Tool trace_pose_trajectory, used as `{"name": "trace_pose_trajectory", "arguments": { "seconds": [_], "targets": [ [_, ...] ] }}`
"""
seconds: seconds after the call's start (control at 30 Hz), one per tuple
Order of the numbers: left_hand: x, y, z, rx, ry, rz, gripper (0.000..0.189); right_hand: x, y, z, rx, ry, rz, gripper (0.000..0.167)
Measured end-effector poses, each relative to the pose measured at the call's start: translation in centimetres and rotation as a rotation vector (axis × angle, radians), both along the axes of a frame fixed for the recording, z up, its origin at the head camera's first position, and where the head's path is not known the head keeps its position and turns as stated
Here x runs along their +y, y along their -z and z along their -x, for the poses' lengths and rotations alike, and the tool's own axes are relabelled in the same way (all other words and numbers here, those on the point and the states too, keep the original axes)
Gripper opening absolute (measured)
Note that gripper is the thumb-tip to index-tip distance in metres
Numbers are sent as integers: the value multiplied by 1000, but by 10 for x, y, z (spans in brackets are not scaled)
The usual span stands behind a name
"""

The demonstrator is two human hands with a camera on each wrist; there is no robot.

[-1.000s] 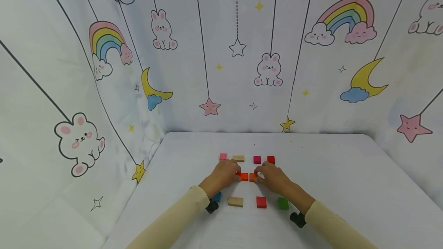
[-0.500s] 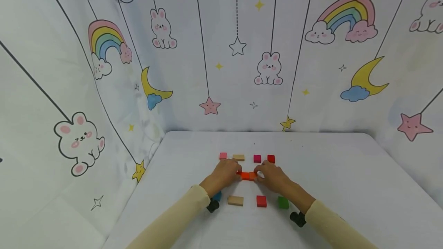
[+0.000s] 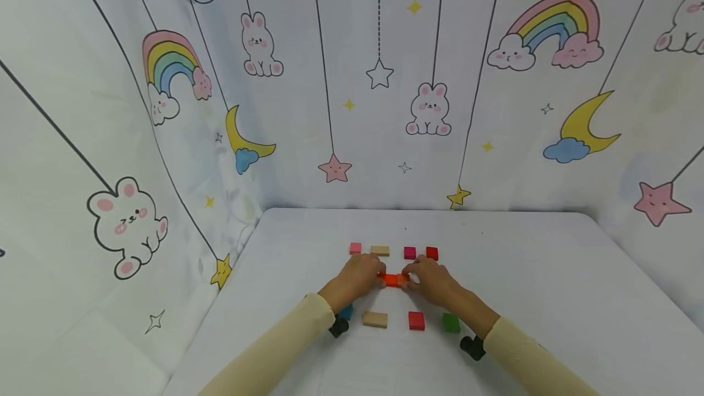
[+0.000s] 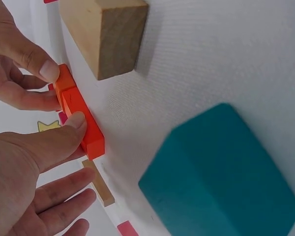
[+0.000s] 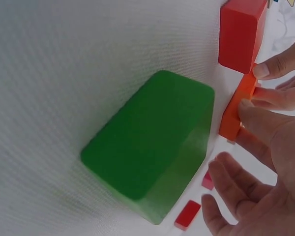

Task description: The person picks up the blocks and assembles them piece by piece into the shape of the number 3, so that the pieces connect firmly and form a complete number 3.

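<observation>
- Head view: I log the red-orange block (image 3: 390, 280) and orange block (image 3: 403, 280) at mid-table, end to end and touching, both smooth and flat-faced.
- Left hand (image 3: 357, 276): thumb and forefinger nearly together, pinching the red-orange block; on my left wrist feed the other three fingers stand loose and spread.
- Right hand (image 3: 432, 280): thumb and forefinger likewise close, pinching the orange block, which looks the shorter of the pair; remaining fingers apart and slightly bent.
- Back row, left to right: pink block (image 3: 355, 249), back wooden block (image 3: 380, 250), magenta block (image 3: 409, 253), back red block (image 3: 431, 253).
- Front row: blue block (image 3: 345, 312), partly hidden by the left arm, then front wooden block (image 3: 375, 319), front red block (image 3: 416, 321) and green block (image 3: 451, 322).
- Close up, I note the front wooden block is bare, with fine grain on its end; the blue block and green block are evenly coloured, smooth, with softened corners.
- White table (image 3: 528, 267): my wrist feeds resolve a fine ribbed, cloth-like surface.
- Behind, a pale backdrop (image 3: 363, 130) carries printed rabbits, rainbows, moons and stars.
- Cream sleeves (image 3: 269, 344) cover both forearms.
</observation>
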State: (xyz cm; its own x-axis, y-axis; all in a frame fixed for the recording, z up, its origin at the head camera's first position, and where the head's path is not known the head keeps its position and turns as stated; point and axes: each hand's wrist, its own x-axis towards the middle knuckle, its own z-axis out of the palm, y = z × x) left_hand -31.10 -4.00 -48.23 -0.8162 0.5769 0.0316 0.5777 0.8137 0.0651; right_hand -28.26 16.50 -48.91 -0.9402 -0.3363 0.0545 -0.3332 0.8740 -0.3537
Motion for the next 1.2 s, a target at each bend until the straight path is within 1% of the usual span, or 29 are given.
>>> {"name": "trace_pose_trajectory", "arguments": {
  "seconds": [0.17,0.37,0.47,0.7,0.8,0.93,1.07,1.2],
  "targets": [
    [1,1,2,3,0,19,22,2,2,2,-1,5,-5,32],
    [1,2,3,-7,-1,47,24,7,1,6,12,4,-46,37],
    [1,2,3,-16,-4,47,24,14,-2,10,30,11,-56,39],
    [0,0,2,-14,1,30,24,39,-16,25,88,54,-14,44],
    [0,-1,2,-12,-5,33,24,49,-19,30,100,71,-15,44],
    [0,-2,1,-32,-20,30,24,58,-15,37,87,99,-35,44],
    [0,-3,1,-47,-25,21,24,65,-8,42,64,129,-54,43],
    [1,-3,0,-58,-31,21,24,68,-5,46,46,151,-64,43]
  ]
}}
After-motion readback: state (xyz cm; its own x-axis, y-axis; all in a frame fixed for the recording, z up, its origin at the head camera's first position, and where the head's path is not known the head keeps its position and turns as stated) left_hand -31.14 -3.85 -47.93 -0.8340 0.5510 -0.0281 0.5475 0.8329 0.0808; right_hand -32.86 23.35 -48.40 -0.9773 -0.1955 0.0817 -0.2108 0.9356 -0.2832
